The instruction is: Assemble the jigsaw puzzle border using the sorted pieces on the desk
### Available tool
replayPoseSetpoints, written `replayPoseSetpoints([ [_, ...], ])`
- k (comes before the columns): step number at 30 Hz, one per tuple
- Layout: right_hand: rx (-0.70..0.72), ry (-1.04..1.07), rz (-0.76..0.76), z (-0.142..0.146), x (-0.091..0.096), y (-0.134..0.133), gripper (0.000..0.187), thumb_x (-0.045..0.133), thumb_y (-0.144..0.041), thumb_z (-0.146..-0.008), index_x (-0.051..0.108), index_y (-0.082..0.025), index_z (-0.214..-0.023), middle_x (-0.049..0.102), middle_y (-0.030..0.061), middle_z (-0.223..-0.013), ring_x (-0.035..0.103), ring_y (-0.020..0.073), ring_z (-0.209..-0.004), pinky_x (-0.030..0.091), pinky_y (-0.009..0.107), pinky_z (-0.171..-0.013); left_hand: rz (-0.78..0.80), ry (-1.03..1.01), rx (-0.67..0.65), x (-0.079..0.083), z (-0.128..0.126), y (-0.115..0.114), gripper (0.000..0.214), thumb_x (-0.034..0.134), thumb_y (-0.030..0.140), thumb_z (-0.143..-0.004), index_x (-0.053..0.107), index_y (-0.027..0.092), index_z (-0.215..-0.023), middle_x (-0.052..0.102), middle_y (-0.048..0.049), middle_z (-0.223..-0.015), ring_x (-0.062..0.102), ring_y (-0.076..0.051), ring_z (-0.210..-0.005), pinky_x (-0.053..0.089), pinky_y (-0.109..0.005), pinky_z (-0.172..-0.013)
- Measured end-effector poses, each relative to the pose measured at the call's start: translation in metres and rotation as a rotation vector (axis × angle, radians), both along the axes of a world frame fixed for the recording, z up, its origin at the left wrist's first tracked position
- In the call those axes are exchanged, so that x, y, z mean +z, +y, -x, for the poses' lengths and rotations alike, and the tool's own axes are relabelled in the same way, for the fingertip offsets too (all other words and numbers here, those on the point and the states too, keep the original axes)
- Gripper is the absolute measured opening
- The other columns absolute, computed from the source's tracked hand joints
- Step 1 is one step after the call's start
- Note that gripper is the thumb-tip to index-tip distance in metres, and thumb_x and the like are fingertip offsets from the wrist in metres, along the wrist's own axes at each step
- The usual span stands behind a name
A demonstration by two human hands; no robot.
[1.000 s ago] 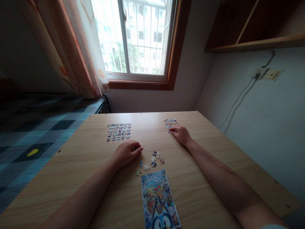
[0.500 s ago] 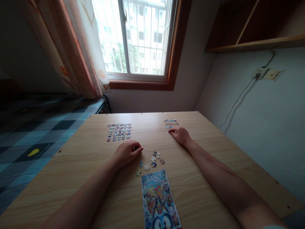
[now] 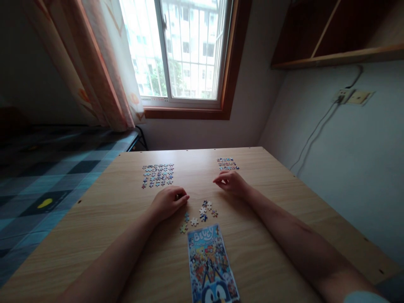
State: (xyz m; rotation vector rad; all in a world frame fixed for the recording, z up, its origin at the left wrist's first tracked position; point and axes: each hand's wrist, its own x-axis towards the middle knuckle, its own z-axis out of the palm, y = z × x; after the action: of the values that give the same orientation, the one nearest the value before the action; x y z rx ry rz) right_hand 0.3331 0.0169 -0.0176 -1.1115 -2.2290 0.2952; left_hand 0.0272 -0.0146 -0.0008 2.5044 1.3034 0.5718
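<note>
My left hand (image 3: 168, 201) rests on the table with fingers curled in. No piece shows in it, though the inside of the curl is dark. Just right of it lies a loose group of jigsaw puzzle pieces (image 3: 202, 210), some picture side up and others pale. My right hand (image 3: 232, 183) hovers low over the table, thumb and index finger brought together in a ring, with no piece visible at the tips. Beyond it are short rows of puzzle pieces (image 3: 226, 163). A larger block of laid-out pieces (image 3: 158, 175) sits beyond my left hand.
A colourful Bluey picture sheet (image 3: 211, 265) lies on the wooden table (image 3: 268, 252) between my forearms. On the left is a bed with a checked cover (image 3: 85, 166). A window (image 3: 192, 54) is ahead, and a wall with a socket (image 3: 344, 96) stands on the right.
My right hand has moved back towards me and slightly left, away from the right-hand rows. The nearest row there now shows uncovered. My left hand has stayed still.
</note>
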Motion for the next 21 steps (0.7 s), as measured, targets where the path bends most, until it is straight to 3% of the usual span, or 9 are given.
replayPoseSetpoints([
  [4,0.25,0.019,0.134,0.02,0.011,-0.014,0.017,0.067,-0.027,-0.085,0.078,-0.022,-0.097,0.067,0.0014,-0.079,0.052,0.0067,-0.059,0.043,0.019,-0.06,-0.012,0.002,-0.002,0.001,0.0,0.0,0.026,0.055,0.04,-0.088,0.07,0.022,-0.077,0.069,-0.0031,-0.075,0.06,-0.019,-0.075,0.042,-0.03,-0.071],
  [10,0.404,-0.02,0.341,0.027,0.03,-0.027,0.024,0.066,-0.038,-0.085,0.077,-0.017,-0.088,0.063,0.0013,-0.075,0.051,0.0072,-0.062,0.041,0.019,-0.059,0.02,-0.003,0.01,0.003,-0.002,-0.002,0.025,0.056,0.039,-0.088,0.071,0.021,-0.077,0.069,-0.0033,-0.077,0.06,-0.019,-0.075,0.042,-0.029,-0.07],
  [15,0.398,-0.211,0.504,0.022,0.042,-0.029,0.03,0.071,-0.043,-0.079,0.063,-0.015,-0.071,0.053,-0.0046,-0.062,0.043,0.0059,-0.056,0.031,0.019,-0.053,0.018,-0.025,0.011,0.002,-0.002,-0.003,0.023,0.059,0.039,-0.087,0.07,0.021,-0.077,0.068,-0.0029,-0.076,0.059,-0.018,-0.074,0.042,-0.029,-0.07],
  [21,0.273,-0.444,0.549,0.027,0.049,-0.034,0.032,0.075,-0.042,-0.075,0.06,-0.016,-0.065,0.055,-0.0044,-0.058,0.042,0.0059,-0.052,0.026,0.021,-0.05,0.026,-0.028,0.021,0.001,-0.002,-0.003,0.021,0.06,0.037,-0.087,0.07,0.021,-0.078,0.068,-0.0029,-0.076,0.059,-0.018,-0.075,0.042,-0.029,-0.072],
])
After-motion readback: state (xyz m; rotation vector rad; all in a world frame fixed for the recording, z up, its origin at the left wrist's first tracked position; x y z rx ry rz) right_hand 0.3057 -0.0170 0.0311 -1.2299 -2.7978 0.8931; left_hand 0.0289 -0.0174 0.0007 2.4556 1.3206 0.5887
